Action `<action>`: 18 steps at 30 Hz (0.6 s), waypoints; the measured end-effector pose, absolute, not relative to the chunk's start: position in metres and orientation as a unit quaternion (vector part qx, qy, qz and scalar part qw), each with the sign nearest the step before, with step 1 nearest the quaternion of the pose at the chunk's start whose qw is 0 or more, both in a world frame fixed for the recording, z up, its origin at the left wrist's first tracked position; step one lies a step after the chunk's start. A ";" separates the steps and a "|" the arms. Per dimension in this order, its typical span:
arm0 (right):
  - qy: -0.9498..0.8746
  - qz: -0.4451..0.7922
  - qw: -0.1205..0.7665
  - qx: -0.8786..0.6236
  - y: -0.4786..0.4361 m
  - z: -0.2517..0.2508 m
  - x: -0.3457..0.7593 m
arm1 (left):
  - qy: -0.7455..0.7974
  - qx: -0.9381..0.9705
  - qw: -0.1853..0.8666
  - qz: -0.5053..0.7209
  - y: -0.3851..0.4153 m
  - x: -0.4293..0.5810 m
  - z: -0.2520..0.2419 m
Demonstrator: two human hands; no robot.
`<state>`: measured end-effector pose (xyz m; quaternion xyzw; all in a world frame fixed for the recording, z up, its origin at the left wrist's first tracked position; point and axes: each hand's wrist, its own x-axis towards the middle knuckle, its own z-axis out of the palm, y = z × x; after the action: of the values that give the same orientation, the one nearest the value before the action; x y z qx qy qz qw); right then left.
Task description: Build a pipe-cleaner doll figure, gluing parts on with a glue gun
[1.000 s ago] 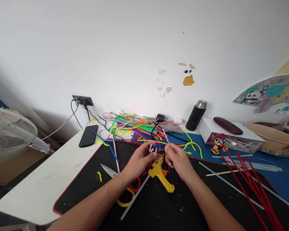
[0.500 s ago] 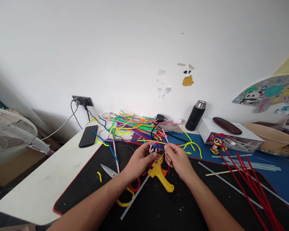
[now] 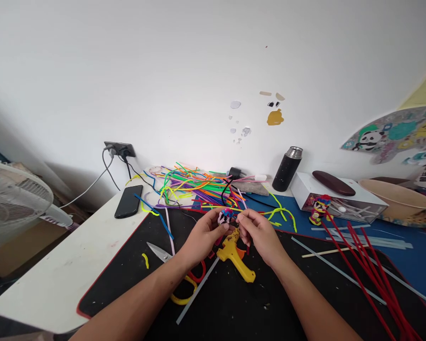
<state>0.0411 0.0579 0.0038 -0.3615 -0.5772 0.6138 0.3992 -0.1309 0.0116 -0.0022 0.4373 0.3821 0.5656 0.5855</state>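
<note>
My left hand point(image 3: 208, 237) is closed round a small figure head point(image 3: 226, 217), pale pink and black with a blue and red top. Close on its right side, my right hand point(image 3: 256, 233) has thumb and forefinger pinched together; whatever sits between them is too small to make out. Below both hands lies a yellow hot glue gun point(image 3: 234, 258), a translucent glue stick point(image 3: 198, 291) behind it. Scissors point(image 3: 161, 253) with red and yellow handles lie partly under my left forearm. A similar finished-looking figure point(image 3: 319, 210) stands at the right.
Many coloured pipe cleaners point(image 3: 199, 187) are heaped at the back by the wall. A phone point(image 3: 128, 201) lies at left, a black flask point(image 3: 287, 168) and white box point(image 3: 337, 196) at back right. Red pipe cleaners point(image 3: 376, 274) and loose glue sticks point(image 3: 383, 242) spread at right.
My right hand has shifted slightly left, its fingertips closer to the figure head. The head has turned a little in my left hand. The glue gun and scissors stay in place.
</note>
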 end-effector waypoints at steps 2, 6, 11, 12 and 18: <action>-0.575 0.615 0.403 -0.359 0.058 0.003 0.041 | 0.382 0.441 0.586 0.562 0.011 -0.131 -0.001; -0.574 0.605 0.408 -0.371 0.059 0.002 0.041 | 0.380 0.445 0.587 0.560 0.011 -0.131 -0.001; -0.575 0.594 0.408 -0.387 0.060 0.001 0.041 | 0.373 0.428 0.600 0.563 0.011 -0.130 -0.001; -0.574 0.594 0.410 -0.387 0.060 0.002 0.041 | 0.372 0.419 0.605 0.566 0.011 -0.130 0.000; -0.567 0.610 0.412 -0.370 0.058 0.004 0.041 | 0.353 0.359 0.650 0.569 0.011 -0.132 0.000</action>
<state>0.0407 0.0582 0.0040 -0.3697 -0.5668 0.6104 0.4118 -0.1315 0.0109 -0.0001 0.3594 0.3530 0.5691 0.6499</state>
